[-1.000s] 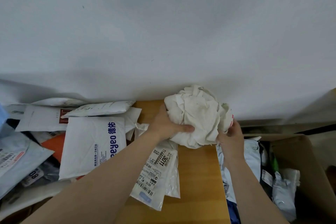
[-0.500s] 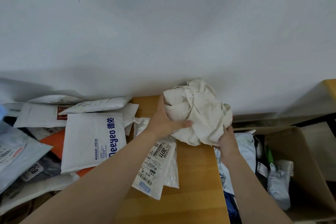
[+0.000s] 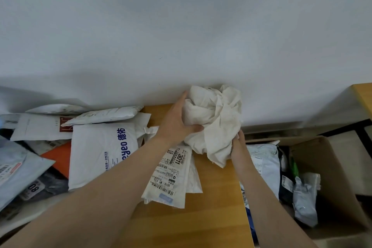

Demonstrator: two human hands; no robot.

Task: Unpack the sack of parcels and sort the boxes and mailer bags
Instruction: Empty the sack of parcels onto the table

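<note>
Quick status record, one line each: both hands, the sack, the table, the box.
left hand: left hand grips the crumpled white sack from its left side
right hand: right hand holds the sack's lower right edge
sack: bunched up, by the wall at the table's far edge
table: wooden table bears a labelled mailer under the left forearm; white mailer with blue print in the pile to the left
box: cardboard box at right, open, mailer bags inside
</note>
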